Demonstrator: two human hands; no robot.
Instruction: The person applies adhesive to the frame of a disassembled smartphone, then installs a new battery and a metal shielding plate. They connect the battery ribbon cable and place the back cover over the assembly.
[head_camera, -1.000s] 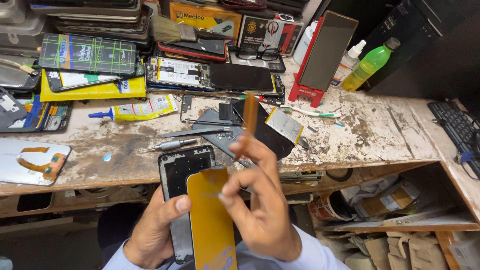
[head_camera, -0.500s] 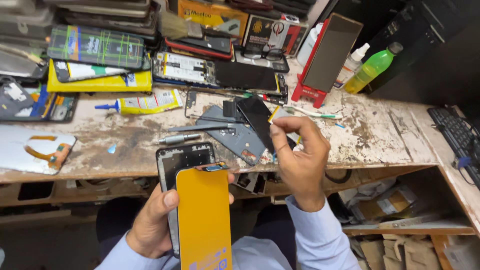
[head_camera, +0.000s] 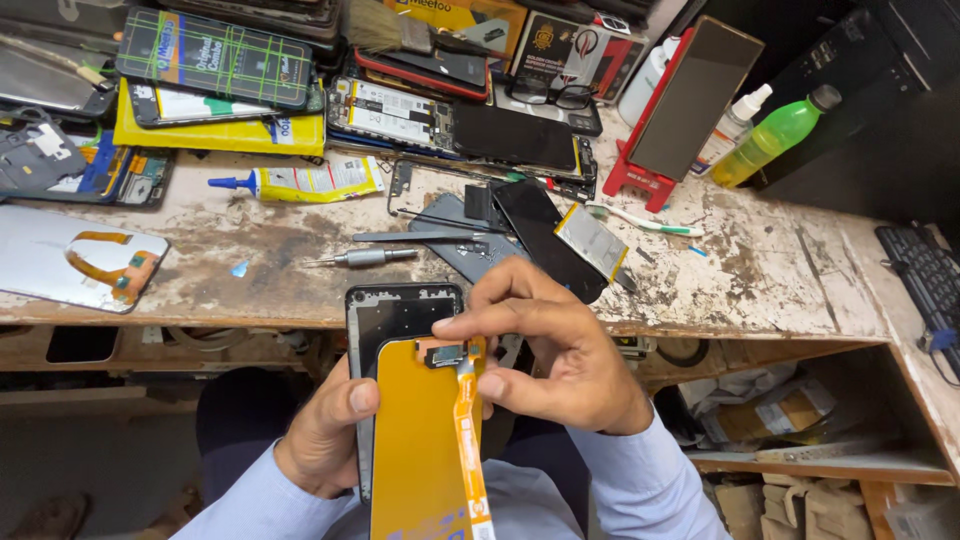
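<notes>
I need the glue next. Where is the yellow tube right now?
The yellow tube lies on the workbench, upper left in the head view, just below the yellow box and above the small screwdriver.

We see a worn workbench (head_camera: 760, 270), and on it a glue tube (head_camera: 300, 181) near a small screwdriver (head_camera: 362, 257). Tweezers (head_camera: 420, 236) lie just beside a dark phone panel (head_camera: 545, 235). A green bottle (head_camera: 775, 135) stands far right, beside a red stand (head_camera: 640, 178).
</notes>
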